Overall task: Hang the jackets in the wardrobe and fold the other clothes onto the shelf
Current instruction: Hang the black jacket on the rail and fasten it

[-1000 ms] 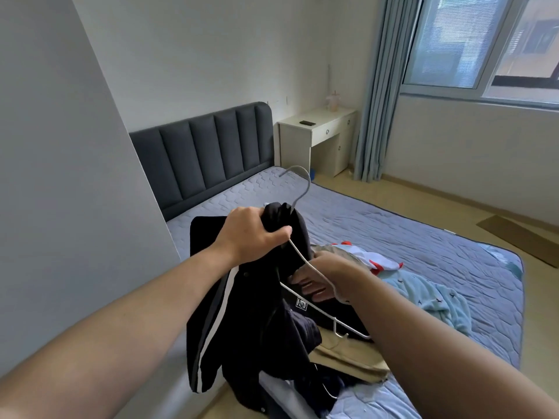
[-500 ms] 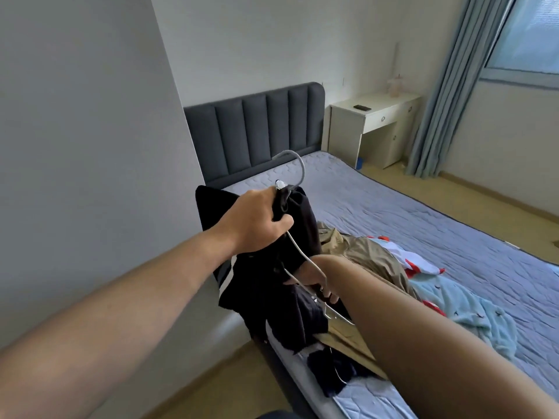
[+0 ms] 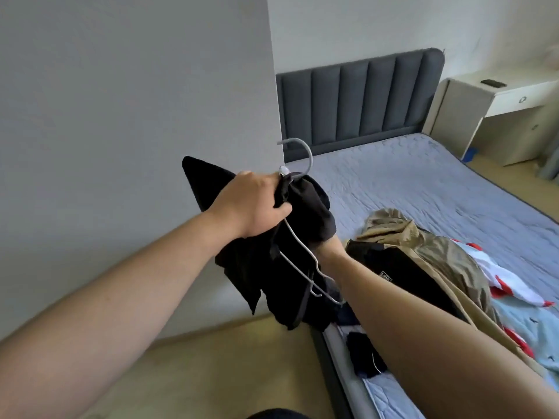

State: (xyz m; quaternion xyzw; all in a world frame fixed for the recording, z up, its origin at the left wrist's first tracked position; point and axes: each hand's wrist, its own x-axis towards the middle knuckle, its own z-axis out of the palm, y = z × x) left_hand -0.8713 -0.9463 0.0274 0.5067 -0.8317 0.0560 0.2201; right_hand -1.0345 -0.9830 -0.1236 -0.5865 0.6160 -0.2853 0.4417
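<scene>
Left hand (image 3: 254,204) fist-grips black jacket (image 3: 266,267) and hanger (image 3: 307,155) neck. Right hand buried in jacket, probably a sleeve; grip undeterminable.

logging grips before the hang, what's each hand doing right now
Left hand: closed, holding the jacket and the hanger at its neck.
Right hand: hidden under the jacket, grip cannot be told.
</scene>
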